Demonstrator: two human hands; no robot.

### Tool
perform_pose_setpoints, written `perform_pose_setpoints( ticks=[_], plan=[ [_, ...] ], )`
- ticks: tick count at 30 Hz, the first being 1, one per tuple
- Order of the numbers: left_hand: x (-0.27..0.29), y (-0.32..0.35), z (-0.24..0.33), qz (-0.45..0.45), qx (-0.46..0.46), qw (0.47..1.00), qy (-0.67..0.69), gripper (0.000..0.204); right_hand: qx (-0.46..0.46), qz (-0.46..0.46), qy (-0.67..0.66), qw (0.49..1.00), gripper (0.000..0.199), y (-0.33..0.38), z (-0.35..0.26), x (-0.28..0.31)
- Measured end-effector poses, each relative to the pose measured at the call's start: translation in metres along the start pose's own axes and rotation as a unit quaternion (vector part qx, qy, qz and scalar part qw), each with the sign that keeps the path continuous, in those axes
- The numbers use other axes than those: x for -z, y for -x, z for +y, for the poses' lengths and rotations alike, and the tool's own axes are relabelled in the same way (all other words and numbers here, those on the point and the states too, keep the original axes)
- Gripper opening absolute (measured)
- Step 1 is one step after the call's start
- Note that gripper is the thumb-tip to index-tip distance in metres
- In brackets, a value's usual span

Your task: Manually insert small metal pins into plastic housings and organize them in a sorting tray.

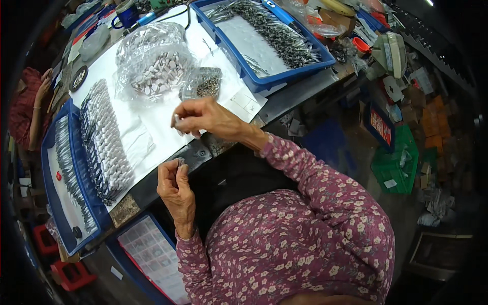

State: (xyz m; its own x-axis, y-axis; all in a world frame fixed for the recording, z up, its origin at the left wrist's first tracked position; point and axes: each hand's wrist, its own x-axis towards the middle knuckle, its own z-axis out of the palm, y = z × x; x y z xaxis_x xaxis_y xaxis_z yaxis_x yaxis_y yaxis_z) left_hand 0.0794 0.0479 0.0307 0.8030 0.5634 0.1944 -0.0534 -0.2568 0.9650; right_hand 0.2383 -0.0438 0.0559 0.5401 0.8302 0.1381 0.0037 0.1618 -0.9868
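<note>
My right hand [206,118] hovers over the white sheet [162,114] at the bench edge, its fingertips pinched on a small white part [177,120]. My left hand [175,188] is lower, off the bench edge, and grips a small grey metal piece [180,162] between thumb and fingers. Beside the right hand lies a small clear bag of dark metal bits [203,85]. A larger clear bag of white pieces [152,66] sits behind it. Long rows of assembled white-and-dark parts [104,145] lie on the sheet to the left.
A blue tray [269,81] with several metal pins stands at the back right. Another blue tray [58,203] with metal pins sits at the far left. A second person [28,109] sits beyond the left end. Green crates [396,162] and clutter fill the floor at right.
</note>
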Motion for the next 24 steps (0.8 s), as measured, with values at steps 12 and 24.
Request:
perform_pose_setpoints(
  ticks=[12,24],
  plan=[
    [-0.001,0.008,-0.006,-0.003,-0.043,0.999,-0.026,0.004,-0.036,0.043,-0.115,0.992,0.016,0.043,0.029,-0.007],
    [0.002,0.009,-0.003,-0.015,-0.046,0.996,-0.077,0.006,0.011,0.035,-0.097,0.995,0.016,0.046,0.041,-0.012]
  ],
)
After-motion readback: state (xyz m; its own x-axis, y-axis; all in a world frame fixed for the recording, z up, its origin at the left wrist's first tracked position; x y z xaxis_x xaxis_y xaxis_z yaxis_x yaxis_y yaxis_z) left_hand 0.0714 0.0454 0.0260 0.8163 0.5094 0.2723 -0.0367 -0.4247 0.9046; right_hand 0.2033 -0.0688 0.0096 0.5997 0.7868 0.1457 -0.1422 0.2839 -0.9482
